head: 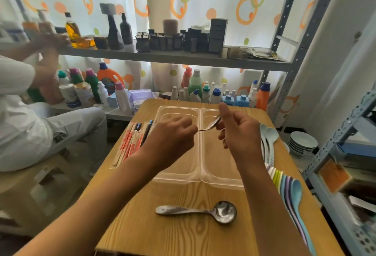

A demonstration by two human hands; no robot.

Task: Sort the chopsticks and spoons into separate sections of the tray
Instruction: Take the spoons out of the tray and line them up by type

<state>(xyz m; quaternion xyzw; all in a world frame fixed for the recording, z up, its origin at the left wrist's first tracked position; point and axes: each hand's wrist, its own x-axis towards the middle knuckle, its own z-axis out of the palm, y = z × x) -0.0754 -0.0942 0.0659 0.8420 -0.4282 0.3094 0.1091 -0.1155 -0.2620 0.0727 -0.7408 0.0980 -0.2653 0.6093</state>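
Both hands, left [173,133] and right [237,131], pinch a small metal spoon [212,125] over the clear two-section plastic tray [200,179]; next, judged: release into the 3 o'clock section.

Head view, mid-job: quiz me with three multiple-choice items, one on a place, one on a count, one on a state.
1. Where do the chopsticks lie?
A. left of the tray
B. in the tray's right section
C. at the table's near edge

2. How many sections does the tray have?
A. two
B. three
C. four

3. What is the state of the small spoon?
A. flat on the table
B. held by both hands above the tray
C. lying in the left section

Answers:
1. A, the bundle sits on the table beside the tray's left wall.
2. A, one divider splits the clear tray into two halves.
3. B, the left hand pinches its handle and the right hand grips its bowl; the large spoon is the one lying on the table.
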